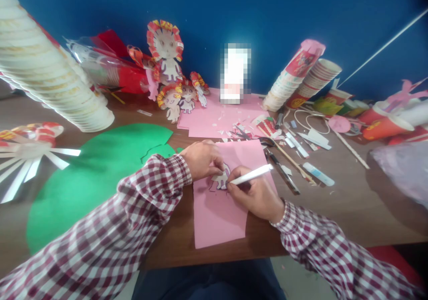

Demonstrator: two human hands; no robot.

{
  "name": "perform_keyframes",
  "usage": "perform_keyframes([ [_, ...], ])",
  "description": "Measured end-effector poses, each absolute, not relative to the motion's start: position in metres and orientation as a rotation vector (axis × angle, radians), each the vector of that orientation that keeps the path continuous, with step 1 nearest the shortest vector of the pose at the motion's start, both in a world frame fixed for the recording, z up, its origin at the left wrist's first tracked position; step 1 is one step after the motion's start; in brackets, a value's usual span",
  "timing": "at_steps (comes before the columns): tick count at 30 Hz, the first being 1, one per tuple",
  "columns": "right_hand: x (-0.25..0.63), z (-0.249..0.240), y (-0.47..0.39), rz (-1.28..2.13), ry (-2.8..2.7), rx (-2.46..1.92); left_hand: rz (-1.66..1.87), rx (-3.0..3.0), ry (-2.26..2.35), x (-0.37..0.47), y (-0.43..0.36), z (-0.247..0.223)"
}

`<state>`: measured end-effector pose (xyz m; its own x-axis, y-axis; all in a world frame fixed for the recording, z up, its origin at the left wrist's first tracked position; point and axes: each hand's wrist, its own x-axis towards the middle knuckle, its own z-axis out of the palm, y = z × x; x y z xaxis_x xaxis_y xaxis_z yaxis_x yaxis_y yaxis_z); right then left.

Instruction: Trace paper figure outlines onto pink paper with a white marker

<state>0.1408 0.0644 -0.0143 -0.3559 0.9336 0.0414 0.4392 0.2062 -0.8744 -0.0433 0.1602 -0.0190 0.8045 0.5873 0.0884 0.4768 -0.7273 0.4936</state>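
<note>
My right hand [256, 197] is closed round a white pen [252, 174], its lower end down by a small white paper cutout [220, 182]. The cutout has legs and a dark outline, and it lies on a pink sheet of paper [219, 224]. Dark marker lines show on the pink around it. With curled fingers, my left hand [203, 158] holds the cutout's upper part against the sheet. Both hands hide some of the cutout, and the pen's tip is hidden behind my right fingers.
Tall stacks of paper cups stand at left [67, 77] and right [294, 77]. Paper lion figures [170, 68] lean at the back. Green paper [100, 179] lies left. Scissors [267, 142], a utility knife [284, 173], scraps and a glue gun stick-like rod [351, 148] lie right.
</note>
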Motion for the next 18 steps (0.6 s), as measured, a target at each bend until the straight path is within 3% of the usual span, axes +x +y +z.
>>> perform_keyframes([
  [18,0.1397,-0.0140,0.0642,1.058,-1.909,-1.305,0.323,2.541,0.805,-0.0429,0.1604,-0.0176],
])
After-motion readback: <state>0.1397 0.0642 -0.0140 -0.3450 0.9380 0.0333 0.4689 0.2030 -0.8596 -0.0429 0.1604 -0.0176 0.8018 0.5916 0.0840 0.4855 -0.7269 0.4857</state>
